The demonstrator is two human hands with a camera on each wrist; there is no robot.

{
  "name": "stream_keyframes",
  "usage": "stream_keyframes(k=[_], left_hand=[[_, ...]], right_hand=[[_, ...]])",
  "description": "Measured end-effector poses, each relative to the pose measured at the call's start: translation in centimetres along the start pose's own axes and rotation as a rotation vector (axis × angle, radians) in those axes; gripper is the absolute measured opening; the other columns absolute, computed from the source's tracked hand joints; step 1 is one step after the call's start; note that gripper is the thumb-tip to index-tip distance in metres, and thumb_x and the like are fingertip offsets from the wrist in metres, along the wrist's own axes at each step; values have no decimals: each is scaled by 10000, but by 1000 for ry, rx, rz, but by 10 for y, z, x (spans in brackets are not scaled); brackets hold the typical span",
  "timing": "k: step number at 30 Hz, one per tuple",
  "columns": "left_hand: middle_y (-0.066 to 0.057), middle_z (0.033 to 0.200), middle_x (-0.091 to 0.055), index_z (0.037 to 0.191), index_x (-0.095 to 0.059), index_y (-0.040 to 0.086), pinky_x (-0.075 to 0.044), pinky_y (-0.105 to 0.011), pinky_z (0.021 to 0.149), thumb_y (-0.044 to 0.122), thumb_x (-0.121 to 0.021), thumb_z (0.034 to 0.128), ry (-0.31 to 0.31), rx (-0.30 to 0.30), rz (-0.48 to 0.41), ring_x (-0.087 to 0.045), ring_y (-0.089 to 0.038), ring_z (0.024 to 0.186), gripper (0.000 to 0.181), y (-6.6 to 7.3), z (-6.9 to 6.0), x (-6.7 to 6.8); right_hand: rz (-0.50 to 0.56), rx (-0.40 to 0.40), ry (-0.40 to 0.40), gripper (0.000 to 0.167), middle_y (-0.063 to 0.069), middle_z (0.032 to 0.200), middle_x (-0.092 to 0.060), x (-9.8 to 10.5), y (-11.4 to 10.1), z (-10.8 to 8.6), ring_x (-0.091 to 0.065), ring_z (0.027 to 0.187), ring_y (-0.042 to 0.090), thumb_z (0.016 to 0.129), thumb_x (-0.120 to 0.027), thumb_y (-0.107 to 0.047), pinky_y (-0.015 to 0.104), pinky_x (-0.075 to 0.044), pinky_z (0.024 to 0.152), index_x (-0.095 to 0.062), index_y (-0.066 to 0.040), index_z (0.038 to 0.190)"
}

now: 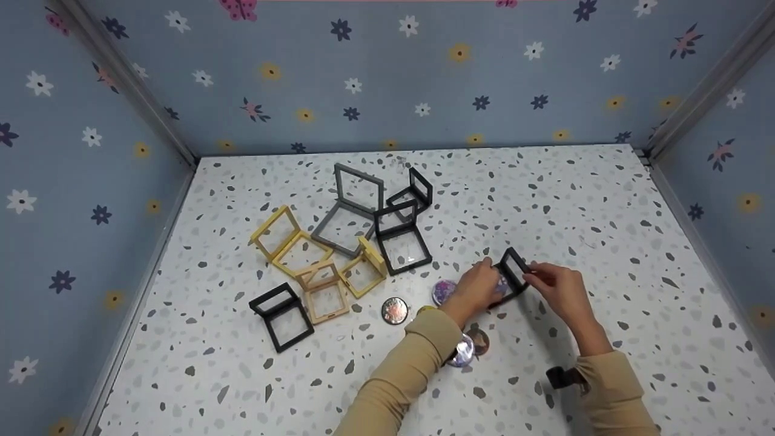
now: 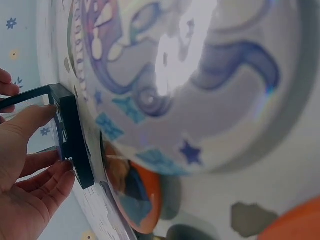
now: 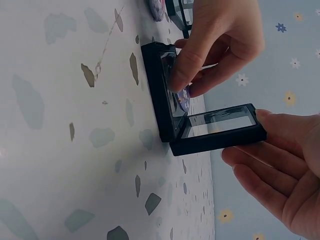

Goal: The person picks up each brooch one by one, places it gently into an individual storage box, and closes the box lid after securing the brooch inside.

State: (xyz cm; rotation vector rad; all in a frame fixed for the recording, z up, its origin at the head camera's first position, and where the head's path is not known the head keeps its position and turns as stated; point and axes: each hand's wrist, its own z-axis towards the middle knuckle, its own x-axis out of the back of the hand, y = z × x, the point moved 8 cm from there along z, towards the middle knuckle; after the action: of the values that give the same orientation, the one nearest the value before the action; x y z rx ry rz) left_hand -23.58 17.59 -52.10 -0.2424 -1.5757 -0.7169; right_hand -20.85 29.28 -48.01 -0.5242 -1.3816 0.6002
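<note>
A small black hinged display frame (image 1: 511,297) with clear panes stands unfolded on the table. My left hand (image 1: 478,287) reaches into its lower half, thumb and finger pinching a round purple-patterned badge (image 3: 184,101) against the pane. With thumb and fingertips, my right hand (image 1: 560,290) grips the outer edge of the raised lid (image 3: 220,127). By my left wrist lie a purple badge (image 1: 444,290), a shiny silvery-lilac badge (image 1: 463,352) and a brown one (image 1: 479,342). A yellow badge is mostly covered by the left sleeve. Further left sits a dark-rimmed badge with a reddish picture (image 1: 395,310).
Several unfolded frames stand to the left and behind: a large grey one (image 1: 339,181), a yellow one (image 1: 275,257), a small yellow one (image 1: 380,260), a beige one (image 1: 343,297) and black ones (image 1: 271,333). Flower-patterned walls (image 1: 387,54) enclose the speckled table (image 1: 605,212).
</note>
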Motion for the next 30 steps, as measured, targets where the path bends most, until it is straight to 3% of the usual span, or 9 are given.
stream_keyframes(k=[7, 17, 24, 30], left_hand=[[-57, 989, -514, 902, -654, 115, -461, -273, 697, 309, -631, 791, 0, 5, 27, -522, -169, 822, 225, 0, 1, -2], [-53, 974, -508, 813, -643, 107, -455, -268, 686, 352, -625, 779, 21, -22, 95, -506, -165, 818, 248, -1, -2, 0], [-55, 1024, -503, 946, -612, 88, -450, -275, 733, 482, -592, 784, 2, -25, 115, -498, -165, 870, 426, -6, -5, 3], [-61, 1072, -502, 1081, -580, 73, -442, -305, 776, 540, -571, 766, -31, -34, 75, -493, -176, 937, 564, -14, -9, 5]], right_hand=[[-3, 12, 3, 261, 154, 868, -657, -1, 0, -1, -633, 746, 248, 824, -629, -166, 378, -495, 643, -647, 12, 1014], [8, 18, 27, 248, 161, 865, -651, -2, 0, -1, -625, 749, 252, 826, -625, -142, 383, -496, 664, -636, 21, 1014], [33, 68, 97, 248, 152, 834, -654, 2, -4, -4, -628, 731, 251, 806, -646, -114, 378, -503, 657, -632, 35, 1004], [33, 58, 98, 227, 132, 849, -654, 2, -4, -3, -623, 736, 234, 818, -634, -133, 361, -503, 664, -647, 16, 988]])
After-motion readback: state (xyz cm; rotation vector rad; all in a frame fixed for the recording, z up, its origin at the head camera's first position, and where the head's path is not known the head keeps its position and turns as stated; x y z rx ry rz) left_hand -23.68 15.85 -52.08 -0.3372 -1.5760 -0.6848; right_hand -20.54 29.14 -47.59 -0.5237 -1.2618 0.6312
